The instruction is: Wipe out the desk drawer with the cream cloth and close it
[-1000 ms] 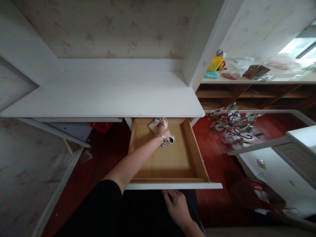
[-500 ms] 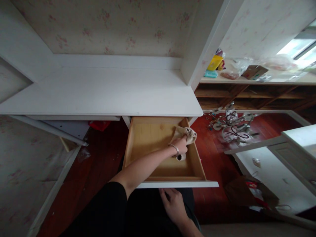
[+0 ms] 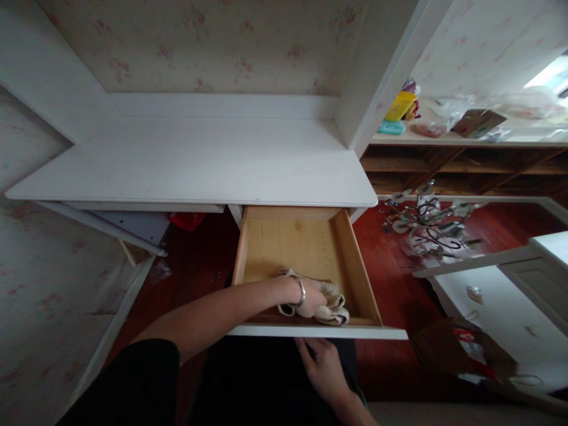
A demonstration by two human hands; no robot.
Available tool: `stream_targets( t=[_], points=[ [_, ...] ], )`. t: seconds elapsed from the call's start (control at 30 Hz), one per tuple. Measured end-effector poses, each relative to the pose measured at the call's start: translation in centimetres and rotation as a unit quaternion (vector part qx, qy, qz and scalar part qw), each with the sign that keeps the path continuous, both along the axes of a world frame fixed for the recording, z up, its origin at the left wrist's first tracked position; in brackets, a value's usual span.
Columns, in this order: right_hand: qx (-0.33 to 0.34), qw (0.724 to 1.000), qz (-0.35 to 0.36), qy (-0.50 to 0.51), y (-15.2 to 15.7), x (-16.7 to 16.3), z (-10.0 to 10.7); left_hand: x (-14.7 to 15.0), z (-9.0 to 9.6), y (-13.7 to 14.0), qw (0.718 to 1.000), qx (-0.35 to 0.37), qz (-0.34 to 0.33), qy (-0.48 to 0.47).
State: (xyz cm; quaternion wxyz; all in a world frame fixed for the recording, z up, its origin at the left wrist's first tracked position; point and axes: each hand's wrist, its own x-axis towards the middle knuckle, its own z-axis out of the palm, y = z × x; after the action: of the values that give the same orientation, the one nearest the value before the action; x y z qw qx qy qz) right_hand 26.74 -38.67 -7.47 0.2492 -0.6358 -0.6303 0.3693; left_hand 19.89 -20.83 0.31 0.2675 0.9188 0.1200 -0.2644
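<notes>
My left hand (image 3: pixel 312 299), with a silver bangle at its wrist, presses a bunched beige cloth (image 3: pixel 333 309) onto the floor of an open wooden drawer (image 3: pixel 288 239), close to its front wall. The cloth spreads out on both sides of my fingers. Below the drawer's white front panel (image 3: pixel 319 333), my right hand (image 3: pixel 326 370) grips its lower edge from underneath, with the fingertips partly hidden. The drawer is pulled out from a white desk (image 3: pixel 213 160).
To the right, a chandelier (image 3: pixel 437 228) lies on the red wood floor near a white cabinet (image 3: pixel 479 296). Behind it, a low shelf unit (image 3: pixel 444 142) bears a yellow container (image 3: pixel 400 106), a cardboard box (image 3: pixel 479 122) and plastic bags. A brown bag (image 3: pixel 437 349) stands at lower right.
My left hand has drawn the cloth from the drawer's right side toward its front wall and a little left. My right hand stays at the drawer front. The view has shifted slightly.
</notes>
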Motion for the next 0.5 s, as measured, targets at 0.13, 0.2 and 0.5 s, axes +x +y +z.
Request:
stream_targets(
  t=[0.13,0.2,0.5],
  points=[
    [-0.005,1.0,-0.004,0.006,-0.1,0.1,-0.2,-4.9,1.1,1.6,0.997,0.018,-0.02,0.066],
    [-0.002,1.0,-0.006,0.014,-0.1,0.1,-0.2,-7.3,1.3,1.8,0.993,0.04,-0.011,0.108],
    [-0.016,1.0,-0.002,0.024,-0.2,0.3,0.0,-12.3,-0.9,3.4,0.967,0.2,0.156,0.023]
  ],
)
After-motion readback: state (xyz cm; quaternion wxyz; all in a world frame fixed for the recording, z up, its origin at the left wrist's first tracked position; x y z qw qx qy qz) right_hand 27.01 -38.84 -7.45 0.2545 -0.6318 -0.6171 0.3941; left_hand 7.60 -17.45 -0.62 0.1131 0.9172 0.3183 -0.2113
